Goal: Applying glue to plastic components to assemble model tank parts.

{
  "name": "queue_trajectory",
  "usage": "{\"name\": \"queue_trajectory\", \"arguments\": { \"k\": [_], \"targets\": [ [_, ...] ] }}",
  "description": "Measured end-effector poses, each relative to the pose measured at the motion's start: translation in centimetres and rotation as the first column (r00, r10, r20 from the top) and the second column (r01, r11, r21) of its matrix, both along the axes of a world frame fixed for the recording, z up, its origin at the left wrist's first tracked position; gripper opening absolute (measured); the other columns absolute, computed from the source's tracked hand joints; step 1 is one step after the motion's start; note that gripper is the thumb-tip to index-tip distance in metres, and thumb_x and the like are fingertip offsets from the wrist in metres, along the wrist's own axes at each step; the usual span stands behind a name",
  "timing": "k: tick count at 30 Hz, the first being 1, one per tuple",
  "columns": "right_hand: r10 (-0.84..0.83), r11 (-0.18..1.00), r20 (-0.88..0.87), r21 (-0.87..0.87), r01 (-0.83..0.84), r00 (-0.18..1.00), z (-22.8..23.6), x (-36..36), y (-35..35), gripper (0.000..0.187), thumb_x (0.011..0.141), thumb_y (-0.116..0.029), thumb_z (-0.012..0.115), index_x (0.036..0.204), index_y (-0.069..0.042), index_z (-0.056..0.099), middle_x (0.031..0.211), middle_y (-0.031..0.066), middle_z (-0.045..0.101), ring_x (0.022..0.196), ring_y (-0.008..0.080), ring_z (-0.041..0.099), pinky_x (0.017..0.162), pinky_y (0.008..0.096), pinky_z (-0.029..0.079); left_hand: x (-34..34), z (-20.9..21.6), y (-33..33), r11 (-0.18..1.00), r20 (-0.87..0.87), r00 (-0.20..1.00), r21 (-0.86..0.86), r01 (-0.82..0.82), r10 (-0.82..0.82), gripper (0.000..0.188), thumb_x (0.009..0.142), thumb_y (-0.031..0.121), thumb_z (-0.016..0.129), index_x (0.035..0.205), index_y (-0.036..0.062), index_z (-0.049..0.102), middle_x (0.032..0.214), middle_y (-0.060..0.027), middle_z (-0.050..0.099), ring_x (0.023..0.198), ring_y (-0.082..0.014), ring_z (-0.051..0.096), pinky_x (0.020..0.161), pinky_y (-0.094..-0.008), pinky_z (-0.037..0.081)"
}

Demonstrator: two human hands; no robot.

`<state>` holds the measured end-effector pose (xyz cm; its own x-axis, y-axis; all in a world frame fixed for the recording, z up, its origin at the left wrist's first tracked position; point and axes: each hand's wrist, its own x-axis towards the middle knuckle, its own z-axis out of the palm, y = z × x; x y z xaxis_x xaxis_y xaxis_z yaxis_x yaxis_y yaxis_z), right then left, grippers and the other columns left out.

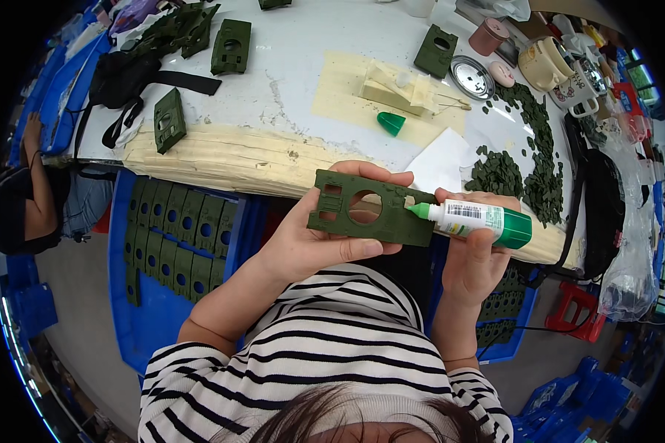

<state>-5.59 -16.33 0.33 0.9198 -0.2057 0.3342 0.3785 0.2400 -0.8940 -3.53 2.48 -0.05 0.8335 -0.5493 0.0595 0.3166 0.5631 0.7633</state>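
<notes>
My left hand [297, 240] grips a dark green plastic model tank hull plate [393, 227] by its edges, fingers behind it and thumb along the near edge. The plate has a large round hole and small rectangular openings at its left end. In my right hand [467, 269] is a white glue bottle [462, 218] with a green base, lying sideways. Its green nozzle [419, 211] points left and meets the plate's face right of the round hole; whether glue is coming out cannot be made out. Beyond my hands, a green bottle cap [391, 124] lies on the table.
More hull plates [231, 46] lie on the table [273, 92]. Small green pieces [495, 174] are heaped at right, near a round metal lid [472, 77] and mugs [545, 63]. A blue tray [137, 336] of plates sits below left. Another person's arm [37, 173] shows far left.
</notes>
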Motion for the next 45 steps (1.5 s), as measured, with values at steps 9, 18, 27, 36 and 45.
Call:
{"name": "queue_trajectory", "arguments": {
  "k": [9,18,27,36,45],
  "targets": [
    [0.036,0.994,0.012,-0.102,-0.035,0.999,-0.2,-0.1,-0.5,0.046,0.085,-0.035,0.064,0.105,0.002,0.047,0.098,0.0161,0.056,0.098,0.0295,0.061,0.087,0.0391,0.049,0.0,0.1,0.0,1.0,0.027,0.999,0.025,-0.016,0.016,0.061,0.077,-0.005,0.065,0.128,0.0084,0.034,0.139,-0.0208,0.034,0.119,-0.0299,0.047,0.088,-0.0391,0.054],
    [0.032,0.994,0.014,-0.101,-0.031,0.999,0.0,-0.2,-0.3,0.045,0.086,-0.035,0.063,0.105,0.003,0.047,0.098,0.016,0.056,0.098,0.0297,0.061,0.086,0.0389,0.049,0.0,-0.1,0.0,0.999,0.053,0.998,0.028,-0.02,0.019,0.061,0.077,-0.006,0.065,0.128,0.0073,0.034,0.138,-0.0214,0.034,0.119,-0.0305,0.047,0.088,-0.0389,0.054],
    [0.039,0.993,0.022,-0.112,-0.037,0.999,-0.1,-0.1,-0.3,0.044,0.086,-0.034,0.063,0.106,0.002,0.047,0.099,0.0159,0.057,0.098,0.0292,0.061,0.087,0.0392,0.049,0.0,-0.1,0.0,0.999,0.052,0.998,0.039,-0.025,0.023,0.06,0.077,-0.006,0.065,0.127,0.0074,0.034,0.138,-0.021,0.034,0.119,-0.0305,0.047,0.088,-0.039,0.054],
    [0.089,0.985,-0.086,0.157,-0.075,0.992,-0.4,0.2,-0.7,0.038,0.092,-0.035,0.053,0.106,-0.001,0.045,0.096,0.012,0.056,0.094,0.0277,0.061,0.089,0.0415,0.047,0.0,-0.9,0.5,0.998,0.028,0.998,0.023,0.06,-0.061,0.065,0.086,0.022,0.06,0.138,0.0013,0.027,0.138,-0.0204,0.036,0.111,-0.0255,0.052,0.083,-0.0333,0.052],
    [0.1,0.995,-0.005,0.031,-0.1,0.995,0.5,0.8,-0.3,0.04,0.093,-0.039,0.05,0.106,-0.002,0.045,0.095,0.0122,0.055,0.094,0.0279,0.061,0.087,0.041,0.049,-1.0,-1.0,0.0,0.933,-0.161,0.933,0.113,0.341,-0.321,0.072,0.088,0.053,0.037,0.13,-0.005,0.034,0.098,-0.0202,0.058,0.077,-0.018,0.057,0.062,-0.0252,0.048]
  ]
}}
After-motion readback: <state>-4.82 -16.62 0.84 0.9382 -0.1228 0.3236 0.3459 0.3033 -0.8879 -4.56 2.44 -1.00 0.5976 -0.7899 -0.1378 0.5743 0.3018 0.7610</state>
